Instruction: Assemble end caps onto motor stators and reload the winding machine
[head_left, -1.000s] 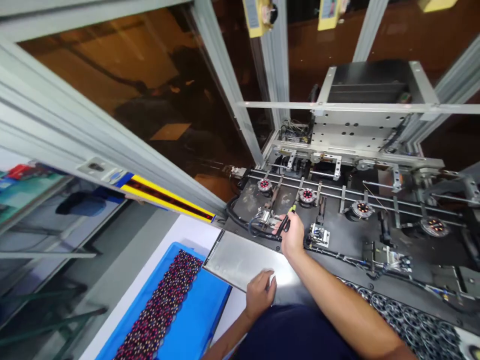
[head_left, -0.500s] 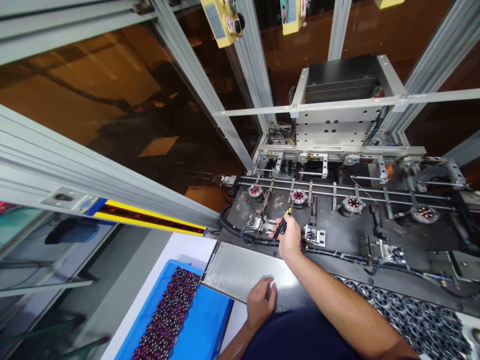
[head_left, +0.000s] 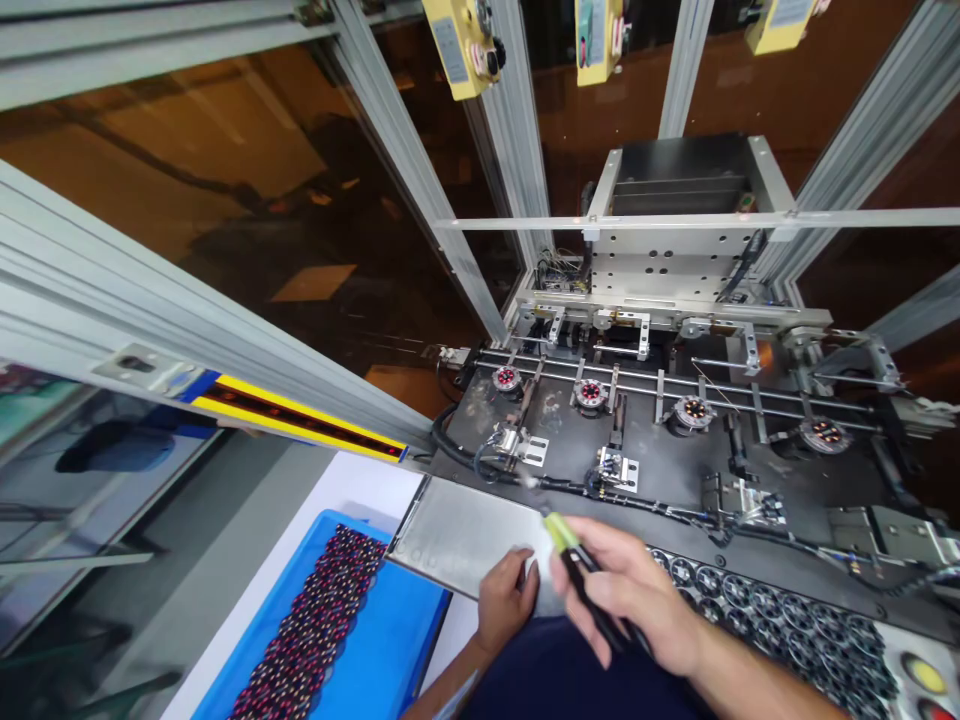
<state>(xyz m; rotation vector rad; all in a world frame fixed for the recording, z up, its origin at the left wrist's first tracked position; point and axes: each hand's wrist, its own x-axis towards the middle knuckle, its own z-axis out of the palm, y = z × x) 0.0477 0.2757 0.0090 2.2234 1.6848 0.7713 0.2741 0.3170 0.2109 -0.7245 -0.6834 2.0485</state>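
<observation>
My right hand point(head_left: 637, 590) is wrapped around pliers point(head_left: 577, 570) with black and lime-green handles, above the front edge of the bare metal plate point(head_left: 457, 530). The jaws point toward the machine and are smeared by motion. My left hand point(head_left: 508, 600) rests at the plate's near edge with its fingers curled in; what they hold, if anything, I cannot make out. Past the pliers, the black machine bed carries round parts in fixtures: two with red dots, the nearer one point(head_left: 591, 394) and the far-left one point(head_left: 507, 379), and two with orange dots point(head_left: 691, 412) farther right.
A blue tray point(head_left: 405, 620) at lower left holds rows of dark parts with red and pale dots point(head_left: 307, 620). Several black ring-shaped parts point(head_left: 787, 620) lie at lower right, beside a yellow button point(head_left: 924, 672). Cables point(head_left: 555, 485) cross the bed's front; a yellow-edged bar point(head_left: 300, 415) runs along the left frame.
My right hand has drawn back from the second fixture toward my body, bringing the pliers over the metal plate. My left hand stays at the plate's edge. The view has shifted slightly.
</observation>
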